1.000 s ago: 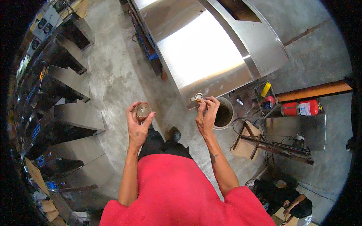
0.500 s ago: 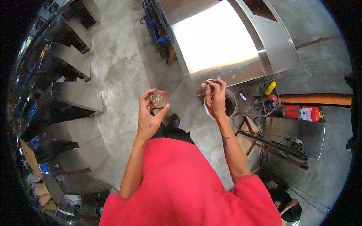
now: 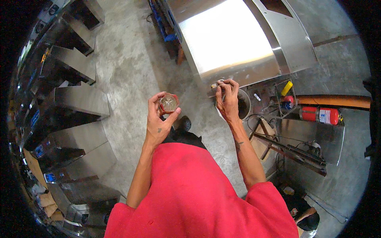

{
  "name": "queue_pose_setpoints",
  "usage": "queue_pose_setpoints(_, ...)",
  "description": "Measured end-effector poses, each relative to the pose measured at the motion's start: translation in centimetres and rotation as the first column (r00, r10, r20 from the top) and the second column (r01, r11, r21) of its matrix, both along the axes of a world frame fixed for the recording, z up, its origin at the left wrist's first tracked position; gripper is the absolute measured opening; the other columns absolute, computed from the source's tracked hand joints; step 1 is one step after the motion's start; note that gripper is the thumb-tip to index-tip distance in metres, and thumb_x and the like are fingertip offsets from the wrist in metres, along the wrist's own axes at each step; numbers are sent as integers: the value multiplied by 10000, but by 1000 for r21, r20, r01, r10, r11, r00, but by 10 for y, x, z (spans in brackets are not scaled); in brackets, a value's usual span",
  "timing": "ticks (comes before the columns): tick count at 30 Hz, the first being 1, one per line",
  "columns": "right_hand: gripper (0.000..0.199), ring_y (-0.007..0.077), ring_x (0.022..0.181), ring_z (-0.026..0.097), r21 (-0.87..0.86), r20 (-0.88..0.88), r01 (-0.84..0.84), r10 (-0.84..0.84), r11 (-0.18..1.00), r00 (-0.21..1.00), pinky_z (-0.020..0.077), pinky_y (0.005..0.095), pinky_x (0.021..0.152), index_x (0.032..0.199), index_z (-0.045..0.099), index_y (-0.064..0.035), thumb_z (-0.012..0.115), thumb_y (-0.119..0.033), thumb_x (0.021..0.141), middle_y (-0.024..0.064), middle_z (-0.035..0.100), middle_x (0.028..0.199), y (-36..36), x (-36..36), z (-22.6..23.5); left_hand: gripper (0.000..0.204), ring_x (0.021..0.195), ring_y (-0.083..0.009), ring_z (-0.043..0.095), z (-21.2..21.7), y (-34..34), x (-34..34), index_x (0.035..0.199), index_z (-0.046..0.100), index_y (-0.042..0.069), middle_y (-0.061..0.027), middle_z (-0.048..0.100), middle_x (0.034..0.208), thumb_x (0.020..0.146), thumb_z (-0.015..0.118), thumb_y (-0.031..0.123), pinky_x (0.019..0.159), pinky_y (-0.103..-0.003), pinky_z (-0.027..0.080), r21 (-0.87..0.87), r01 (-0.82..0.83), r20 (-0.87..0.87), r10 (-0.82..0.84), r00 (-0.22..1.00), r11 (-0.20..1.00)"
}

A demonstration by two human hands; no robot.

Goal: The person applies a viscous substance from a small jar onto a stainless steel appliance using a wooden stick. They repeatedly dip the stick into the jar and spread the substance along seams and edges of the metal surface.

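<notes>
Located round container [image 3: 170, 103], glassy with reddish rim, left of and nearer the wearer than the near left corner of steel panel [image 3: 242, 73], well apart from that panel. Found container gripped in left hand [image 3: 158, 123], thumb and fingers clamped on opposite sides of its wall. Could not identify contents.

Found right hand [image 3: 229, 104] at the panel's near left corner, thumb and fingertips drawn close together at small pale piece [image 3: 214, 85], mostly covered. Cannot tell whether clamped on this piece or only touching it.

Noted bucket [image 3: 249, 112], dark inside, just beside the panel's near edge, partly hidden behind right hand. Noted wire rack [image 3: 283, 113] with yellow item [image 3: 286, 88], near the panel's right end. Farther right of panel: orange beam [image 3: 333, 102] and red fire extinguisher [image 3: 328, 116]. Between panel and wearer's right side: dark metal frame [image 3: 293, 154]. Well left of panel: row of steel housings [image 3: 81, 99] on concrete floor [image 3: 127, 59]. Far from panel, toward lower right: part of another person [image 3: 295, 205], in dark clothing.
</notes>
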State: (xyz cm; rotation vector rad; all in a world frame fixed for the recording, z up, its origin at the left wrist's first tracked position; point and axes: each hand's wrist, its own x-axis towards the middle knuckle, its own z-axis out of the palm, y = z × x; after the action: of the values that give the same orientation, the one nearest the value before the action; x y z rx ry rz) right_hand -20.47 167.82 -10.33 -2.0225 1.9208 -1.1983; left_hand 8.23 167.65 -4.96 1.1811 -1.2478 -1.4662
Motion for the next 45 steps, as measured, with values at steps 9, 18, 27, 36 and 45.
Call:
queue_pose_setpoints(9,273,404,1024,704,1,19,6,-6,1000,1000,622,470,831,1272,606,-14,721,-43,1026,243,522,1320,0,0,-9,719,1286,-233,657,-4,-3,-2,1532,405,79,-143,629,1436,952,823,2,1090,-381,556,9,25,-25,-25,999,1000)
queue_pose_setpoints(18,262,408,1051,695,0,34,10,-10,1000,999,619,471,861,1257,624,-9,727,-39,1019,248,522,1312,-1,1,-10,711,1299,-227,650,-8,-4,-2,1525,407,82,-147,633,1443,951,817,-8,1095,-378,554,3,16,-33,-16,999,1000)
queue_pose_setpoints(27,226,398,1055,703,15,45,17,-17,1000,999,620,462,879,1227,630,3,715,-31,1021,237,518,1312,0,4,-9,715,1291,-223,646,-7,-4,-2,1528,399,78,-149,632,1424,955,818,0,1100,-372,544,26,12,-32,-11,999,1000)
queue_pose_setpoints(36,221,388,1069,710,-2,20,6,-6,1000,1000,621,453,886,1211,626,6,718,-18,1012,233,519,1314,0,2,-10,713,1290,-224,649,-9,-5,-1,1523,402,74,-142,632,1427,952,823,3,1092,-371,541,21,12,-25,-12,1000,1000)
queue_pose_setpoints(45,244,382,1064,714,-6,42,9,-9,1000,999,622,457,890,1235,627,7,710,-4,1006,231,517,1313,-1,2,-13,701,1294,-226,651,-10,-6,-1,1515,405,75,-141,631,1438,952,814,-7,1091,-374,546,14,15,-23,-15,1000,1000)
